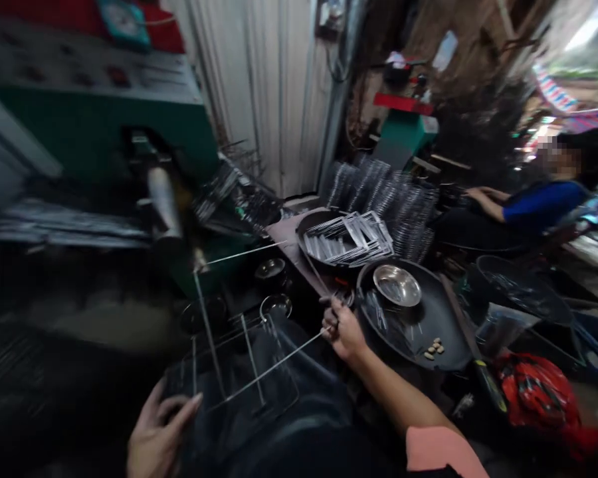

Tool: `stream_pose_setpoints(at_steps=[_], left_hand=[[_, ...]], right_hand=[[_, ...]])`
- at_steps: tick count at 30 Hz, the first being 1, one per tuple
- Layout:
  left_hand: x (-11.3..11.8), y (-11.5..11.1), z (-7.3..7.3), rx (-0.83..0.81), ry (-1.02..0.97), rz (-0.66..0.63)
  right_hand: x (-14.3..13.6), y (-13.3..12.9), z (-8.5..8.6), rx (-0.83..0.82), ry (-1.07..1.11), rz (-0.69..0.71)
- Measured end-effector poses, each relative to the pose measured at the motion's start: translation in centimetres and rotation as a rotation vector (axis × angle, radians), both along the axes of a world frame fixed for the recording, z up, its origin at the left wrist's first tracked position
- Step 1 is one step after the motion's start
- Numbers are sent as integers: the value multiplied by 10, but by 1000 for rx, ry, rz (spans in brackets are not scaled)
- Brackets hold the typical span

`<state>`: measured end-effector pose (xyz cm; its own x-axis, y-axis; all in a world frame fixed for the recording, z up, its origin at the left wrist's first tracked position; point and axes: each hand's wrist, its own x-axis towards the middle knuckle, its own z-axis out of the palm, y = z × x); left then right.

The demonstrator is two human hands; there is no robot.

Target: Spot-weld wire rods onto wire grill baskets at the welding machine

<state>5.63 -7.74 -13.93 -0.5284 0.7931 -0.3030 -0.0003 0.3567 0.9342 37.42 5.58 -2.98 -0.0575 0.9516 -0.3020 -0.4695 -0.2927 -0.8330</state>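
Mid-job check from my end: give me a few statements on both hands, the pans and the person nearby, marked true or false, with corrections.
1. The right hand grips a rod of the wire frame. True.
2. The left hand rests in the shiny bowl. False: the left hand is by the wire frame, at the lower left; whether it touches a rod is unclear.
3. The shiny bowl sits inside the nearer round pan. True.
4. The farther round pan holds only loose tan pieces. False: it holds a heap of metal frames.
5. The person seated nearby wears a red sleeve. False: it is a blue sleeve.
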Motion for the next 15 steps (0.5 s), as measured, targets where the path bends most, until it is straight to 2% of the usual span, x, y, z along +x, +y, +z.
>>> stream_pose_setpoints(at_steps=[1,3,6,8,11,15], left_hand=[[4,0,5,5,-75,85],[5,1,14,75,-236,158],[-5,-3,20,131,-460,246],[-12,-6,18,115,-528,276],[-19,-7,7,68,-496,284],[-22,-2,-16,-31,-329,267]], right_hand=[[-17,-14,-9,-64,32,75],[-43,-40,-26,-159,69,203],[-64,-67,-45,-225,60,314],[-64,-76,-53,-252,8,368],[-50,-76,-61,-264,-199,488],[-23,-58,-68,-53,-645,646]])
